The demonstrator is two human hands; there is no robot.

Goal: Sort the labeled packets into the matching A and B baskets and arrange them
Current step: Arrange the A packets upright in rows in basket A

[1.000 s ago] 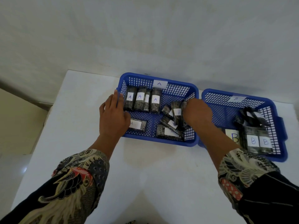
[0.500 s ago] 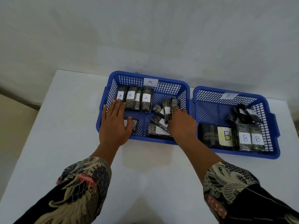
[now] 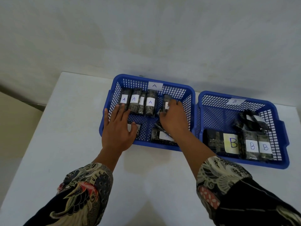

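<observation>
We steady basket A (image 3: 147, 144) with our flat, open-fingered left hand (image 3: 117, 130) while our right hand (image 3: 173, 119) pinches a packet (image 3: 167, 100) to stand it beside the upright row (image 3: 138, 102).

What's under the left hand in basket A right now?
The left hand lies flat over basket A's near-left corner, covering most of one packet; only its right end shows. Its label is hidden.

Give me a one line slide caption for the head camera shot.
Right hand grips a packet in basket A; left hand rests flat beside.
</observation>
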